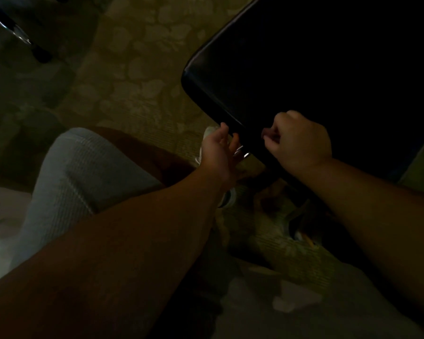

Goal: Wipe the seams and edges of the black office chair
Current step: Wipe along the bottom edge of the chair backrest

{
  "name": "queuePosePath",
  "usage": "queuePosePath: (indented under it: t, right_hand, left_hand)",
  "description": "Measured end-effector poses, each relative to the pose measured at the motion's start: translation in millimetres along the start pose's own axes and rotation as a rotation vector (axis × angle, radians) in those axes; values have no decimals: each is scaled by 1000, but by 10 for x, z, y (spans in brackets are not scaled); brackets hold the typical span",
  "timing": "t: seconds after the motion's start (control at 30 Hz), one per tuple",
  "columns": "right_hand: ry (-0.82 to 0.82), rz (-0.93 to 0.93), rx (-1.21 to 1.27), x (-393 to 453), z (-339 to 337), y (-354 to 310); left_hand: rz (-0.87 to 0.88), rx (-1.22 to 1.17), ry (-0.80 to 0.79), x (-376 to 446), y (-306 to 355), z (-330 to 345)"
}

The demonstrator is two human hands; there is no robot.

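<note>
1 blk office chair [304, 57], 2 hands: left [218, 152], right [296, 143].

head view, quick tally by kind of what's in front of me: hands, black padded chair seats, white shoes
Bare hands: 2, the left hand with loose fingers at the seat edge, and the right hand curled on it.
Black padded office chair seat: 1
White shoe: 1, mostly hidden behind the left hand.
Total: 4

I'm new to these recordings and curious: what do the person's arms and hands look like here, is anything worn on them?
Both forearms are bare as far as the dim picture shows: no sleeves, gloves or watch visible. The left hand and right hand show no rings on the fingers that I can make out, though the light is poor.
</note>
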State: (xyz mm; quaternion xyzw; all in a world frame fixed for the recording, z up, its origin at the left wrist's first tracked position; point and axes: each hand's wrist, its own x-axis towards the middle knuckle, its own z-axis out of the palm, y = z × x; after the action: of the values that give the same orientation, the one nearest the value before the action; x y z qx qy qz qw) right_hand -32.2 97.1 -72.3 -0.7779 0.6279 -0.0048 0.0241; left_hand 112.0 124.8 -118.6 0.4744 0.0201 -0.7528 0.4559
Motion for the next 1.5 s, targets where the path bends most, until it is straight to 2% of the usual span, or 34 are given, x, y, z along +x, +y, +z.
queuePosePath:
  t: [0.1, 0.13, 0.23, 0.27, 0.4, 0.5, 0.57, 0.7, 0.73, 0.83, 1.0, 1.13, 1.27, 1.3, 1.43, 1.5]
  right_hand:
    - [-149, -243, -116, -31, 67, -79]
    - [-148, -251, -114, -26, 70, -87]
    - [1, 20, -19, 63, 25, -91]
    - [9, 47, -22, 83, 19, -98]
    - [-130, -162, -88, 103, 51, -213]
    - [-33, 3, -44, 199, 11, -232]
    - [-37, 52, -31, 250, -6, -254]
    - [-162, -219, -140, 250, 25, -279]
    - [-136, -219, -141, 259, 24, -248]
    - [-49, -53, -92, 293, -28, -203]
    - [-160, -199, -125, 303, -9, -222]
    - [-17, 86, -47, 417, -100, -82]
    - [-191, -122, -94, 392, -57, -33]
    - [-185, -124, -104, 394, -43, -2]
    - [-48, 89, -46, 479, -34, 56]
    - [-101, 14, -58, 494, 14, 32]
  left_hand:
    - [30, 0, 9, 83, -8, -22]
    - [36, 1, 11, 107, -11, -32]
    - [35, 37, -14, 151, -26, -60]
    - [31, 39, -26, 155, -28, -66]
    - [18, 12, -29, 144, -1, -55]
    - [16, -23, -21, 116, 17, -28]
    - [11, -41, -31, 112, 21, -12]
    - [-2, -82, -31, 106, 32, 2]
    - [2, -87, -30, 100, 37, 1]
    - [13, -87, -60, 82, 53, 2]
    - [16, -91, -90, 100, 55, -10]
    - [-16, -80, -116, 146, 72, 18]
    - [-26, -52, -162, 162, 79, 102]
    - [-30, -51, -160, 184, 76, 113]
    - [-40, -24, -157, 254, 66, 142]
    - [-39, -18, -158, 276, 63, 157]
